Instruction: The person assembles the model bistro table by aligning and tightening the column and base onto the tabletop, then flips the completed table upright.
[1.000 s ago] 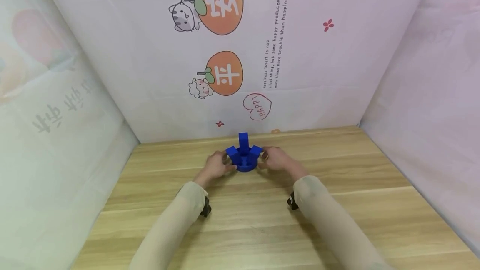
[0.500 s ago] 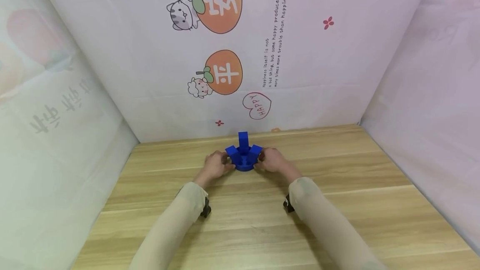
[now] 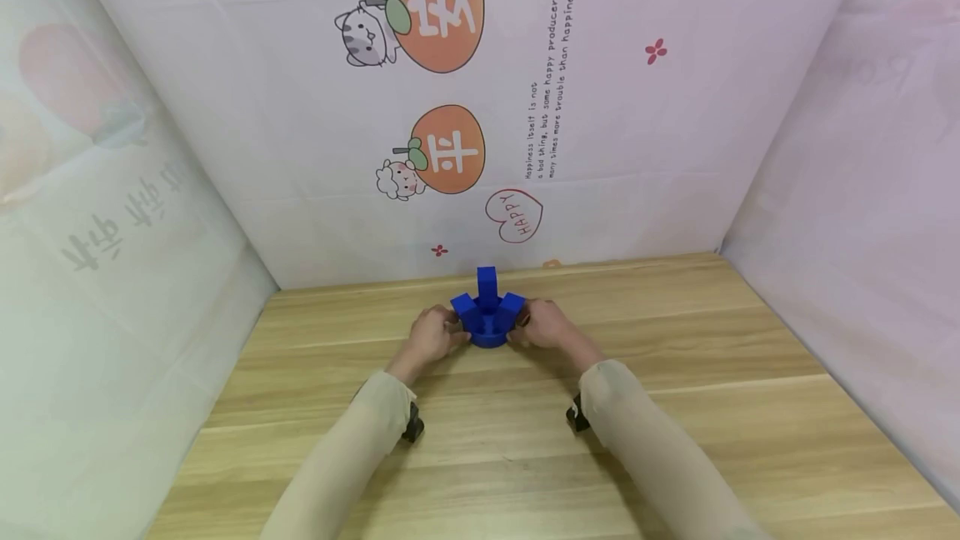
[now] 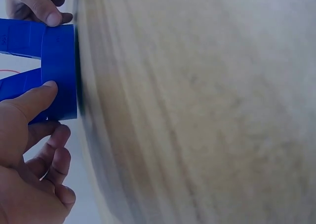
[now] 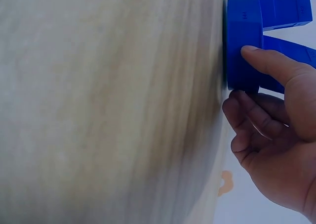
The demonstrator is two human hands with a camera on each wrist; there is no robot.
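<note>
A blue round base with three upright blocky arms stands on the wooden table close to the back wall. My left hand grips its left side; in the left wrist view the thumb presses the outer wall of the blue base while the fingers curl behind it. From the other side my right hand grips it likewise. In the right wrist view that thumb lies on the wall of the blue base, with curled fingers at its edge. The base appears to sit flat on the table.
The wooden table spreads out in front and to both sides. A printed white cloth wall rises right behind the blue piece. Further cloth walls stand at the left and right.
My right hand has moved slightly left, its thumb closing onto the blue base. The left hand keeps its hold, and the blue piece stays in nearly the same place.
</note>
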